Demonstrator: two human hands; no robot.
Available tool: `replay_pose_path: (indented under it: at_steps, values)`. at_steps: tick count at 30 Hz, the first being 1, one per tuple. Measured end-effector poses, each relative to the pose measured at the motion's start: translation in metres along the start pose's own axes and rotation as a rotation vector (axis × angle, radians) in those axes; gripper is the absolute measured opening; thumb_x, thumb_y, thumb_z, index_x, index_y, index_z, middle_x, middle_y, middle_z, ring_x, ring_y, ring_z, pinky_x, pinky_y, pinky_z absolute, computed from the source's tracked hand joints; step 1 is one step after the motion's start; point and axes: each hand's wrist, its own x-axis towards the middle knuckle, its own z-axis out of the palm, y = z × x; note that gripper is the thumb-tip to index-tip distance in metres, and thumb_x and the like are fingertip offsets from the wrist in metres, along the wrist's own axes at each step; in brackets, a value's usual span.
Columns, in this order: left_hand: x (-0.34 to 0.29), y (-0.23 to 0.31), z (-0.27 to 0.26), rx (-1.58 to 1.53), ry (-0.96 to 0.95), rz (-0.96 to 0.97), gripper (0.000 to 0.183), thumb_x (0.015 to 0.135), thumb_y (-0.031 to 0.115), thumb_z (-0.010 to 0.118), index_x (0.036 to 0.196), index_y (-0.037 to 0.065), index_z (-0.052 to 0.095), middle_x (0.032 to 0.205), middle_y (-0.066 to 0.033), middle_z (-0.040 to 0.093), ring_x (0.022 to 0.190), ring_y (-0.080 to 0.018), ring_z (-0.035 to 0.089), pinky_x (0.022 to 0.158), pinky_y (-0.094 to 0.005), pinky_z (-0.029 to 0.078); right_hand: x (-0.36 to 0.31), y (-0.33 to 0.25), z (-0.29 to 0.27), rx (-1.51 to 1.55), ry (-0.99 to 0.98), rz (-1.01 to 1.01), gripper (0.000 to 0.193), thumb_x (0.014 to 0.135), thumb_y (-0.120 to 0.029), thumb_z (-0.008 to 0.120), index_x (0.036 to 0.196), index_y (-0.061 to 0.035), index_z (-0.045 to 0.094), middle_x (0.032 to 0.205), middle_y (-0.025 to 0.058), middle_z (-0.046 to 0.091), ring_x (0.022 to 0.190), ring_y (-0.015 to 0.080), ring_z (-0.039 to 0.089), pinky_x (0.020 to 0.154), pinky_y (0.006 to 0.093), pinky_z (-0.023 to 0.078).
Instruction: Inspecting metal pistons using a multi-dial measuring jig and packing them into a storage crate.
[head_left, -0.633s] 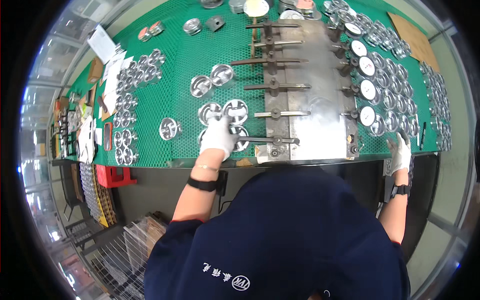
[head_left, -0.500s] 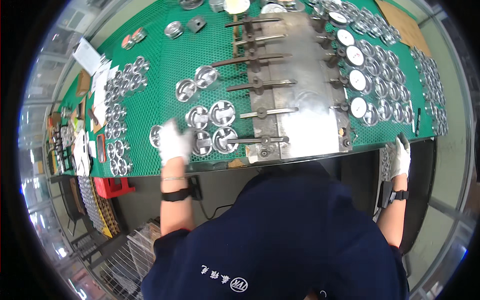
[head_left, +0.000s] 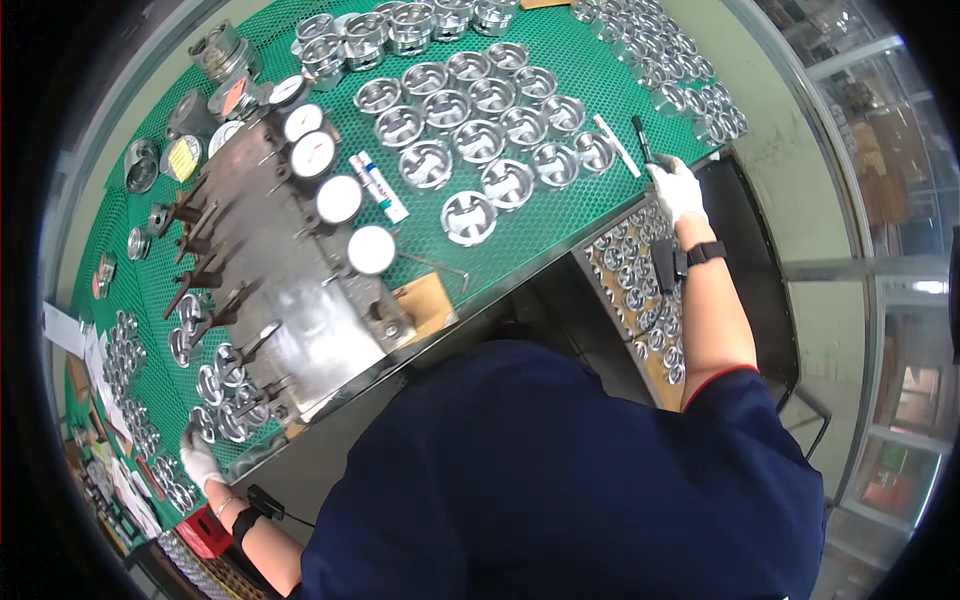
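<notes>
My left hand, in a white glove, is at the near left edge of the green-matted table. Its fingers reach out, not closed, beside a silver piston; contact is hard to make out. More pistons stand next to it. At the right edge my right hand, also gloved, has its fingers closed at the lower end of a black pen, covering that end. Near the pen lies a white pen. Between my hands sits a metal fixture with lever arms and a row of dial gauges.
Rows of pistons fill the table's right half, with more at the back. Two markers, a hex key and brown cardboard lie beside the gauges. Below the right edge is a tray of small metal parts.
My view has swung to the right. My right hand has come up from the table's edge to the black pen. My left hand stays near the front-left pistons.
</notes>
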Motion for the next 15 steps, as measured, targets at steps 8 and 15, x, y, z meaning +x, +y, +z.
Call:
replay_pose_path:
  at_steps: [8,15]
  values:
    - [-0.138,0.297,-0.039,-0.454,0.058,0.225,0.029,0.100,0.011,0.048,0.122,-0.002,0.063,0.123,-0.0102,0.064,0.116,-0.0182,0.057,0.103,-0.0323,0.042,0.105,0.044,0.014,-0.642,-0.134,0.082,0.045,0.084,-0.040,0.064,0.113,-0.0063,0.067,0.115,0.0191,0.067,0.110,0.0350,0.063,0.095,0.0402,0.049]
    - [-0.227,0.544,0.036,-0.099,-0.365,0.923,0.052,0.078,0.018,0.073,0.126,0.002,0.058,0.121,-0.0183,0.064,0.114,-0.0340,0.060,0.100,-0.0393,0.046,0.034,-0.056,-0.041,0.062,-0.624,-0.447,0.031,0.088,-0.026,0.068,0.112,-0.0073,0.070,0.094,0.0136,0.072,0.083,0.0255,0.070,0.076,0.0331,0.053]
